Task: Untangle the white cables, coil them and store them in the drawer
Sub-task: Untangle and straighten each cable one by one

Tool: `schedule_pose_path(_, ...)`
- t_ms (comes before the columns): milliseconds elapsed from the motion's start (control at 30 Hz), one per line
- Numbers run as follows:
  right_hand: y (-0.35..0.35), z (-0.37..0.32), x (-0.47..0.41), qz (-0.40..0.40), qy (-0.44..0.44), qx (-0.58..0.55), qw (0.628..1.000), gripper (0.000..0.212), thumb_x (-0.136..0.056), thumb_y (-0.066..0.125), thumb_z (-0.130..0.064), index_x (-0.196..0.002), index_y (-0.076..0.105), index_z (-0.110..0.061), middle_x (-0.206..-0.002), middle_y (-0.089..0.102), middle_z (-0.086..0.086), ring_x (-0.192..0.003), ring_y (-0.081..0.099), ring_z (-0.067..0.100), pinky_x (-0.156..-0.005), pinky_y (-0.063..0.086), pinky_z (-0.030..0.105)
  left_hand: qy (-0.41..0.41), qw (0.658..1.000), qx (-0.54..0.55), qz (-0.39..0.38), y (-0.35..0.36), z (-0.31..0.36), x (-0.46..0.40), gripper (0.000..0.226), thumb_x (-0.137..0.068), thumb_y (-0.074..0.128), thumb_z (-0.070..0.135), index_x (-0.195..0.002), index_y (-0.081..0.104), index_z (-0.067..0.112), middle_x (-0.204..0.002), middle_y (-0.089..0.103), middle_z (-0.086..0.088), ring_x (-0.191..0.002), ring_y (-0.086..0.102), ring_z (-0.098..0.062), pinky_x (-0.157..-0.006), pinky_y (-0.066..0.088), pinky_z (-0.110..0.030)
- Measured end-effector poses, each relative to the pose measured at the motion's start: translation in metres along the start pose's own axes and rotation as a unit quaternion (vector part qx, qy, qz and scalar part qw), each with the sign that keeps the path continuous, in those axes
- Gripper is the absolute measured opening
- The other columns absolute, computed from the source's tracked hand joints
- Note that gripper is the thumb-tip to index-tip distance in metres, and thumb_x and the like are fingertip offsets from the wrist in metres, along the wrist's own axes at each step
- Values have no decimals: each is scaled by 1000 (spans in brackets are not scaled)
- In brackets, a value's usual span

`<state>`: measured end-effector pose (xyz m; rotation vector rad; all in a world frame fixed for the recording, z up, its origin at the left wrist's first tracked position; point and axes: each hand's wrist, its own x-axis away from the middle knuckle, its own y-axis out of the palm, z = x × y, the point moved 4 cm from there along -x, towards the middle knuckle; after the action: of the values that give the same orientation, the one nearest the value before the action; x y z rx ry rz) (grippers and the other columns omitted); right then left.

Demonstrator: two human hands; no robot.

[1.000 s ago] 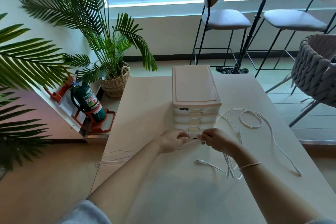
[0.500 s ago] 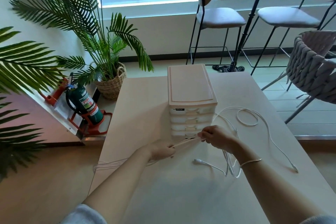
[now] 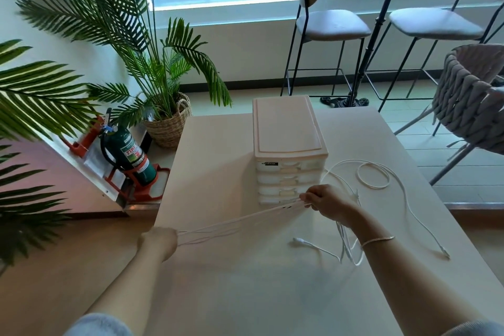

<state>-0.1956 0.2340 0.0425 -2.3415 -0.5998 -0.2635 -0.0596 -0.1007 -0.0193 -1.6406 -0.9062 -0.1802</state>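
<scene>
The white cables [image 3: 240, 222] are thin and pale, several strands pulled taut in a shallow slant between the two hands, low at the left edge of the bench [image 3: 245, 281] and higher on the right. The left hand [image 3: 158, 244] is clenched round their left end just past the bench edge; its fingers are turned away and cannot be made out. The right hand [image 3: 327, 203] pinches the strands in front of the lowest drawers of the drawer unit [image 3: 289, 150]. Right of that hand the cables fall slack on the bench: a bunched tangle by the wrist, one plug end [image 3: 298, 240] lying free, a small loop [image 3: 373, 174] farther back, and a long strand running to a second plug end [image 3: 444, 253] near the right edge. How many cables there are is hard to tell where they overlap. The drawers look closed; their contents are hidden. Off the bench stand a fire extinguisher [image 3: 128, 155], a palm in a basket [image 3: 169, 125], two stools [image 3: 330, 24] and a woven chair [image 3: 471, 95]
</scene>
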Motion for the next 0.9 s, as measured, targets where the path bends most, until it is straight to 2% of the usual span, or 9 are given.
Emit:
schedule_pose_path(167, -4, 5, -3, 17, 10, -24, 1000, 34, -90, 57, -24, -57, 57, -18, -51, 47, -5, -47, 37, 10, -44, 28, 17, -138, 989, -53, 8, 7, -28, 1, 44, -95, 30, 9, -135, 44, 16, -141, 41, -10, -130, 35, -30, -103, 37, -48)
schedule_pose_path(300, -12, 11, 0, 2, 19, -26, 999, 32, -91, 56, -23, -59, 59, -19, -51, 46, -6, -33, 34, 1, -37, 24, 10, -208, 977, -41, -36, 8, -40, 7, 48, -96, 34, 13, -143, 34, 8, -149, 29, -15, -135, 29, -33, -111, 27, -52)
schedule_pose_path(367, -9, 12, 0, -11, 18, -18, 1000, 32, -91, 56, -23, -60, 58, -18, -52, 45, -5, -31, 34, 1, -37, 24, 10, -136, 990, -19, -39, -4, -17, 3, 48, -95, 36, 8, -143, 33, 8, -149, 30, -15, -135, 30, -32, -111, 27, -47)
schedule_pose_path(433, -1, 9, 1, -23, 17, -10, 1000, 30, -91, 56, -24, -62, 58, -16, -54, 45, -3, -33, 33, 1, -37, 25, 11, 0, 998, 63, -22, -27, 29, 1, 46, -96, 34, 6, -141, 36, 10, -147, 35, -13, -134, 35, -31, -110, 32, -40)
schedule_pose_path(567, 7, -3, 5, -41, 3, 2, 999, 27, -92, 55, -24, -67, 59, -13, -55, 45, -4, -44, 35, 5, -39, 25, 10, 226, 914, 333, 55, -83, 127, 38, 34, -99, 39, 26, -124, 56, 12, -133, 55, -8, -121, 50, -20, -92, 37, -22)
schedule_pose_path(667, 9, -10, 9, -47, -12, 22, 999, 26, -93, 53, -23, -71, 59, -10, -55, 45, -5, -46, 35, 7, -37, 26, 9, 292, 828, 478, -10, -91, 172, 58, 33, -98, 43, 36, -115, 62, 15, -118, 63, -4, -108, 57, -16, -96, 41, -24)
schedule_pose_path(733, 10, -12, 11, -50, -20, 43, 998, 26, -94, 51, -22, -71, 57, -11, -57, 45, -4, -48, 36, 7, -39, 26, 9, 335, 814, 472, -47, -89, 186, 62, 29, -100, 39, 33, -102, 62, 16, -93, 66, -4, -84, 62, -16, -89, 45, -30)
schedule_pose_path(800, 9, -11, 12, -54, -22, 47, 997, 29, -94, 50, -22, -67, 53, -14, -59, 45, -4, -52, 37, 8, -42, 27, 12, 350, 804, 474, -77, -86, 192, 64, 26, -100, 37, 33, -85, 53, 19, -70, 54, 0, -58, 52, -11, -68, 43, -29)
schedule_pose_path(900, 9, -7, 15, -72, -9, 3, 997, 32, -95, 49, -21, -63, 50, -17, -58, 42, -3, -49, 33, 9, -42, 26, 13, 351, 795, 491, -72, -85, 195, 63, 23, -100, 39, 33, -93, 53, 17, -74, 46, 4, -58, 41, -9, -56, 36, -22)
